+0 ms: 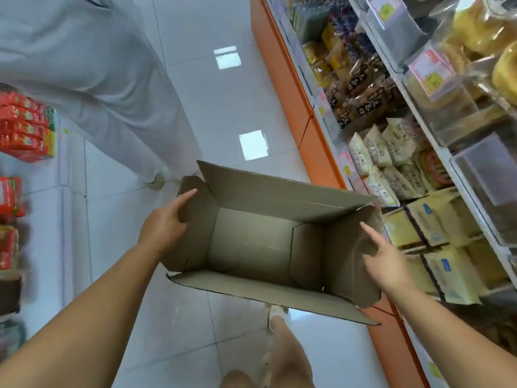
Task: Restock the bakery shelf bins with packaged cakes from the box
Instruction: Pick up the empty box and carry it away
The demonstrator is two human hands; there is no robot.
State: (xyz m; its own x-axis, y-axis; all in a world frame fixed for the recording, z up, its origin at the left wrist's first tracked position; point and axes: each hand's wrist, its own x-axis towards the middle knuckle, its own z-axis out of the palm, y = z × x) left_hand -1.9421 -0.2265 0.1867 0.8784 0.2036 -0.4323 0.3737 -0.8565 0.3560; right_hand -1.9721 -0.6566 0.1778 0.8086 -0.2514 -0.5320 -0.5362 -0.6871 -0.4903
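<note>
- Brown corrugated cardboard box [251, 242]: mid-scene, all four flaps up, held off the white tiled floor [223, 107]. Nothing inside, bare bottom shows. No print visible on it.
- Left hand [163, 224]: grips the box's left short flap, index straight along the flap, thumb on the inner face. Other fingers are hidden behind the card.
- Right hand [390, 266]: holds the right short flap, index and thumb on the inner face, rest hidden behind.
- Clear plastic shelf bins [453, 113]: right side, on a rack with an orange base panel [291, 93].
- Bin contents, far to near:
  - yellow packs [330, 54]
  - brown packs [363, 102] w/ black labels and white Chinese chars, too blurred to read
  - cream packs [375, 152] w/ dark print, unreadable
  - pale yellow packs [436, 222] w/ a small blue mark
- Upper shelf: golden cakes in clear wrap [475, 26].
- Pink price tags [432, 71] w/ yellow stickers on bin fronts, text illegible.
- Far left: a second person in light grey trousers [98, 79].
- Left edge: red packs [25, 127], print unreadable.
- Near: wearer's white shoe [275, 315], below the box.
</note>
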